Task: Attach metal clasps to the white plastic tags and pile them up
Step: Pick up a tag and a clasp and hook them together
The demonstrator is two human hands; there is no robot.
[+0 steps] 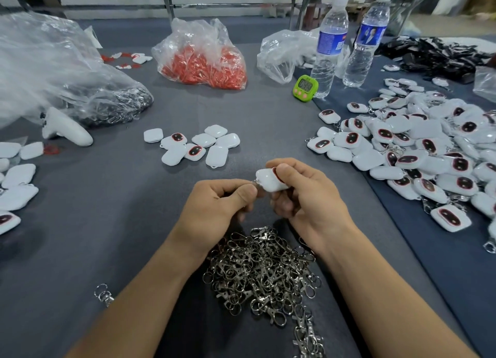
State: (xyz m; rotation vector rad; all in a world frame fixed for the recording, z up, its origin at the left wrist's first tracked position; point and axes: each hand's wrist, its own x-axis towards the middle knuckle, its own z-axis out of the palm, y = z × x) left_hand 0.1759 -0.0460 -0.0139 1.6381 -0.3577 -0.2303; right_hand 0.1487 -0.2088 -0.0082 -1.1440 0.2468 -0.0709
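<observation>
The left hand (217, 204) and right hand (308, 194) are bare, as are both forearms (150, 285); the thumbnails (284, 167) are short

The tag (269, 180) is smooth, glossy white plastic, like the tags (429, 153) heaped at the right, whose dark oval insets shine too. The clasps (263, 271) are bright, polished silver metal. The worktop (120, 223) wears matt grey cloth, darker blue under the heap. The bags (40, 62) are thin, crinkled clear plastic film, the bottles (331, 43) clear ribbed plastic with glossy labels, the timer (305, 87) shiny green plastic.
</observation>
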